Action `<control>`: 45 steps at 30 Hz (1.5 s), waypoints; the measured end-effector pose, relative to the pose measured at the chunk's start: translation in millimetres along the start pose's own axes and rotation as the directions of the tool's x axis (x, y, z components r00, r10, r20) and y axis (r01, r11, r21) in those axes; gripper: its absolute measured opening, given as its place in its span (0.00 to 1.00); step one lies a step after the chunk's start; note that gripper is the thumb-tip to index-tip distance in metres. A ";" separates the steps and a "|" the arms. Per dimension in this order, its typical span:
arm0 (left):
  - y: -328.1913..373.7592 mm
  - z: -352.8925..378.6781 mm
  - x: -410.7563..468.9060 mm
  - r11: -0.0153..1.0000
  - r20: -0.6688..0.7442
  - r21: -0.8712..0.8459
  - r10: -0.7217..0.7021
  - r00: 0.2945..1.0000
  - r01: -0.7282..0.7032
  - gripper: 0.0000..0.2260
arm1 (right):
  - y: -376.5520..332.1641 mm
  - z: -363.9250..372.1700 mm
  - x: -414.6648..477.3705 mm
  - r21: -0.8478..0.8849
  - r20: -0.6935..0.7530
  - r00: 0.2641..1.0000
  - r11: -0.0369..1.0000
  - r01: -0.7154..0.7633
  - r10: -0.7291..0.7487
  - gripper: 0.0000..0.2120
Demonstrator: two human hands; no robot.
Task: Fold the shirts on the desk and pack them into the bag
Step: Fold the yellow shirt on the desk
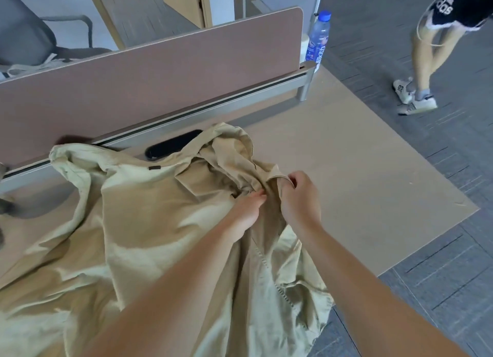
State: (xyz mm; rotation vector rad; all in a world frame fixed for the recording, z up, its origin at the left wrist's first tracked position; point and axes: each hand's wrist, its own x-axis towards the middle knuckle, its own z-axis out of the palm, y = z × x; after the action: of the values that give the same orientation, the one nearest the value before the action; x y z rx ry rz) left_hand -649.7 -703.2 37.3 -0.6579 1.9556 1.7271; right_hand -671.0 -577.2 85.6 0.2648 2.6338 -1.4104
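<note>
The right hand pinches the tan shirt by its edge. Just beside it, the left hand grips the shirt too.

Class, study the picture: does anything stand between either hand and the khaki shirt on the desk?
Nothing visible does. The left hand and the right hand both grip the shirt at its bunched cloth, and the shirt lies spread on the desk.
</note>
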 end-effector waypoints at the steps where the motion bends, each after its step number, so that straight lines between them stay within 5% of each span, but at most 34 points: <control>1: 4.2 -2.8 -0.8 0.999 -0.008 0.033 -0.040 0.999 0.040 0.17 | -2.2 -4.3 -3.3 -0.005 0.010 1.000 1.000 0.011 -0.011 0.09; 4: 13.1 -21.8 -13.4 0.991 -0.062 0.105 -0.075 0.995 0.082 0.17 | -9.0 -17.3 -23.6 -0.075 0.096 0.992 0.993 0.091 -0.084 0.14; 6: 18.2 -35.8 -22.2 0.997 -0.159 0.064 -0.040 0.986 0.051 0.17 | -14.2 -21.6 -46.4 -0.064 0.288 0.948 0.985 0.160 -0.135 0.17; 10: 23.5 -63.1 -58.6 0.972 -0.202 -0.234 -0.059 0.978 0.010 0.26 | -23.0 -12.4 -97.9 -0.085 0.739 0.667 0.970 0.230 -0.093 0.15; 15: -4.5 -93.5 -81.8 0.988 -0.199 0.135 -0.048 0.979 0.076 0.10 | -14.5 37.8 -140.5 -0.196 0.887 0.459 0.855 0.481 -0.055 0.05; 16: -10.4 -98.7 -83.4 0.987 -0.252 0.137 -0.051 0.966 0.088 0.08 | -12.2 47.4 -147.5 -0.201 0.905 0.424 0.859 0.471 -0.020 0.04; 19: -29.1 -117.8 -88.6 0.993 -0.397 0.017 -0.103 0.912 0.120 0.06 | -2.7 64.8 -161.2 -0.223 0.928 0.359 0.924 0.311 0.104 0.23; 23: -76.1 -154.1 -96.2 0.985 -0.582 -0.060 -0.166 0.796 0.161 0.09 | 8.3 75.4 -169.4 -0.171 0.978 0.100 0.980 -0.100 0.180 0.17; 24: -85.0 -160.3 -98.6 0.985 -0.609 -0.082 -0.169 0.775 0.150 0.10 | 11.1 78.9 -170.2 -0.179 0.977 0.087 0.972 -0.150 0.193 0.15; 25: -93.7 -166.4 -98.5 0.985 -0.618 -0.104 -0.173 0.767 0.138 0.11 | 14.3 83.2 -168.5 -0.176 0.969 0.152 0.976 -0.127 0.195 0.13; 28: -108.5 -172.6 -97.8 0.976 -0.651 -0.026 -0.182 0.737 0.217 0.10 | 23.6 94.4 -147.5 -0.227 0.750 0.651 0.970 0.080 0.122 0.09; 30: -105.9 -166.5 -102.2 0.957 -0.627 0.077 -0.173 0.760 0.281 0.11 | 26.6 95.8 -125.2 -0.273 0.513 0.858 0.953 0.129 0.031 0.11; 35: -101.8 -151.8 -104.4 0.946 -0.549 0.104 -0.203 0.811 0.306 0.20 | 25.0 107.4 -78.0 -0.556 0.333 0.942 0.801 0.222 -0.030 0.27; 39: -118.6 -151.5 -106.8 0.901 -0.511 0.231 -0.209 0.833 0.368 0.28 | 17.6 116.7 -59.7 -0.708 0.300 0.949 0.690 0.151 0.100 0.16; 41: -119.6 -153.3 -111.4 0.866 -0.506 0.279 -0.235 0.830 0.416 0.25 | 10.5 118.6 -53.6 -0.747 0.344 0.936 0.628 0.220 0.082 0.12; 45: -121.7 -171.5 -126.6 0.925 -0.575 0.066 -0.272 0.772 0.375 0.12 | -11.7 131.7 -65.5 -0.609 0.327 0.928 0.710 0.353 -0.180 0.18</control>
State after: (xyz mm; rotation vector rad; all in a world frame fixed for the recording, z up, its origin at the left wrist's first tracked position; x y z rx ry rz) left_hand -478.3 -878.7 40.4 -1.4724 2.1559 1.2056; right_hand -604.3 -699.2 36.2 -0.3742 2.8151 -0.4137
